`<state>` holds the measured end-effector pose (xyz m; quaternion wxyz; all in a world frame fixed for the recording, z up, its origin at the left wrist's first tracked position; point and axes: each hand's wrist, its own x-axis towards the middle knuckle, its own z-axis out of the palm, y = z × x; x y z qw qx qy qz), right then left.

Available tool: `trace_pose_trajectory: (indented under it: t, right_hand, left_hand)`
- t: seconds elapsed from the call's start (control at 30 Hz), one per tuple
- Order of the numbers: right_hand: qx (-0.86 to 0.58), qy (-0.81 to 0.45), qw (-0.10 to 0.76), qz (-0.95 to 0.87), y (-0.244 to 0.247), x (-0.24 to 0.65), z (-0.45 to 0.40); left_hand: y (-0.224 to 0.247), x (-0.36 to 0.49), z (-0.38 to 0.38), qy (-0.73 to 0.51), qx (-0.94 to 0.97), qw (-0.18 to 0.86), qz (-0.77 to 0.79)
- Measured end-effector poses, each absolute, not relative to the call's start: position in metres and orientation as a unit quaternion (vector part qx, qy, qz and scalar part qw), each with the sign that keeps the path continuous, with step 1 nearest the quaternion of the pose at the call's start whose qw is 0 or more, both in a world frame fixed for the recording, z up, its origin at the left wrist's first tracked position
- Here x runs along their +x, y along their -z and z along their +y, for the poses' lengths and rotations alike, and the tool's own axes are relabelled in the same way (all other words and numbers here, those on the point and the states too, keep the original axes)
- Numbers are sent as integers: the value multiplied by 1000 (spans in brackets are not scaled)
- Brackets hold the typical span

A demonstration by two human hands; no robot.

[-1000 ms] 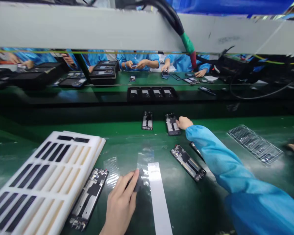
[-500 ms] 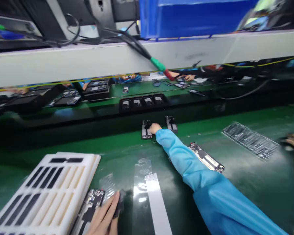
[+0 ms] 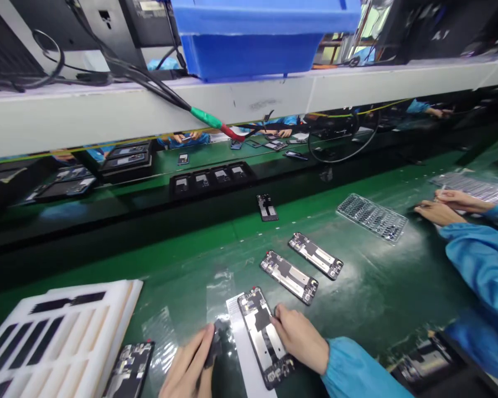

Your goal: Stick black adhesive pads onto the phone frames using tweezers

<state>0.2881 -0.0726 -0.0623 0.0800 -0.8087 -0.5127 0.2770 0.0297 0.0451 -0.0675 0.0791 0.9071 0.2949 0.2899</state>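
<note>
Has a foam tray point(image 3: 118, 290) on the worktop point(image 3: 365, 293) at left, towards the near edge, with black and pale strips in its slots. Has a left phone point(image 3: 128, 370) just beside its right side, partly out of view. Sees a clear sheet point(image 3: 161, 331) beyond that, close to the left hand point(image 3: 188, 362). Curls the left hand nearly closed, pinching a dark film point(image 3: 216, 342) at its fingertips. Sees a black tray point(image 3: 211, 181) of four phones past the worktop's far edge. Has a clear strip point(image 3: 221, 287) beyond the film and a white strip point(image 3: 244, 359) running towards the near edge. Has the held phone point(image 3: 263, 329) over the white strip, inner side up, slanting; cannot tell whether touching it. Closes the right hand point(image 3: 301, 338) on its right edge, thumb and fingers together. Sees a far phone point(image 3: 266, 207) near the far edge, then a lower phone point(image 3: 289, 276) and an upper phone point(image 3: 315, 255) side by side, apart. Sees a clear tray point(image 3: 372, 217) farther right, near a person's hands point(image 3: 444, 209), and a black case point(image 3: 460, 370) nearer, with another phone point(image 3: 425, 359) in it
</note>
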Motion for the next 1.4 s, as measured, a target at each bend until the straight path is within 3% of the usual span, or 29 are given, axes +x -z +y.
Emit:
trace_pose_trajectory:
  t: [0.27,0.6,1.03,1.27,1.4]
  right_hand:
    - [-828,-302,187,-434,71,310,-93]
    - [-817,-323,216,-427,69,324,-94]
    - [-817,-304,253,-421,65,322,-97]
    - [-735,-305,494,-350,24,310,-63]
    - [-681,-410,505,-337,17,292,-24]
  left_hand:
    - [54,73,9,-234,948,115,184]
    - [64,101,-40,-120,975,156,101]
    - [75,100,-50,-90,981,127,112]
    - [59,107,-59,8,985,102,141]
    - [48,111,-56,35,977,120,171]
